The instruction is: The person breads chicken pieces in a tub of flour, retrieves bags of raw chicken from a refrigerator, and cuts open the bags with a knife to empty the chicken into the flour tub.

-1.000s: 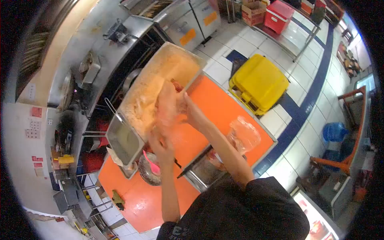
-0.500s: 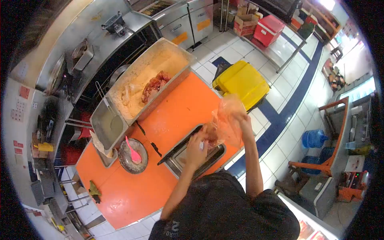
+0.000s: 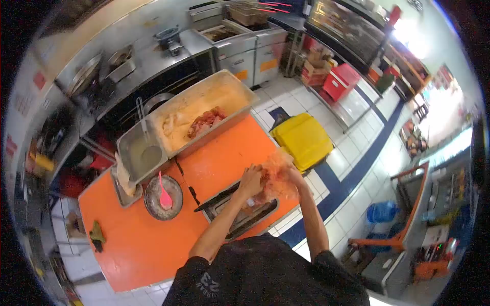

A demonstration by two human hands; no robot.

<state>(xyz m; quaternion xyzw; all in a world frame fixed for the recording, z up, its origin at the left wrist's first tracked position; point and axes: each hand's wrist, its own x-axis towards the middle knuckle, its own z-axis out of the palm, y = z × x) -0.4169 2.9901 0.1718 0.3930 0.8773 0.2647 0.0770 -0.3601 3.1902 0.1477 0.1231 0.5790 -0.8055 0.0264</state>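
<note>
My left hand (image 3: 251, 180) is closed at the left side of a clear plastic bag (image 3: 278, 179) with reddish meat in it. My right hand (image 3: 295, 176) has its fingers closed round the bag's right side. Below the bag lies a metal tray (image 3: 240, 214) with a dark knife (image 3: 217, 197) along its edge. Behind them, a large metal container (image 3: 235, 109) holds orange-tinted flour and a heap of red meat (image 3: 205, 121). A smaller container (image 3: 133, 148) with liquid and a strainer adjoins it.
On the orange table (image 3: 148, 255) stand a bowl (image 3: 171, 208) with a pink spoon (image 3: 165, 198) and a small tray (image 3: 121, 193). A green cloth (image 3: 97, 235) lies far left. Beyond the table's right edge stands a yellow bin (image 3: 303, 140).
My hands have left the flour container, where the red meat now lies, and moved to the plastic bag, which is now lifted over the tray. The view has tilted upward.
</note>
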